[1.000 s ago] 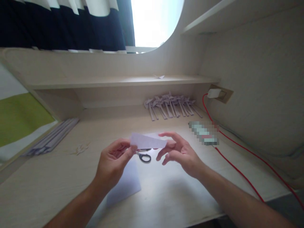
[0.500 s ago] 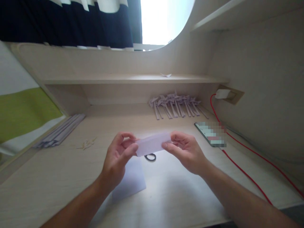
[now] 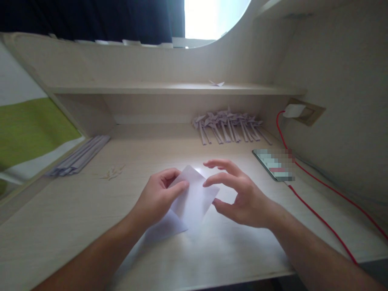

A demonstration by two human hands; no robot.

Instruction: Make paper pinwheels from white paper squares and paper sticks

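Note:
A sheet of white paper [image 3: 194,198], opened out flat and tilted, is pinched along its left side between the thumb and fingers of my left hand [image 3: 160,194]. My right hand [image 3: 239,194] is at the sheet's right corner with its fingers spread apart; the thumb lies close to the edge, and whether it touches is hard to tell. Beneath the held sheet, a second piece of paper [image 3: 166,227] rests on the desk, partly covered by my left hand and the sheet.
Several paper pinwheels [image 3: 228,125] lie at the back of the desk [image 3: 91,226]. Rolled paper sticks [image 3: 80,155] are stacked at the left, near small pale slips [image 3: 112,172]. At right are a phone [image 3: 273,165] and a red cable [image 3: 321,220]. A folded paper piece [image 3: 216,83] sits on the shelf.
The paper, earlier a narrow folded strip held by both hands, is now spread wider. My right hand has opened its fingers. The black ring on the desk is now hidden. The view has tilted slightly down.

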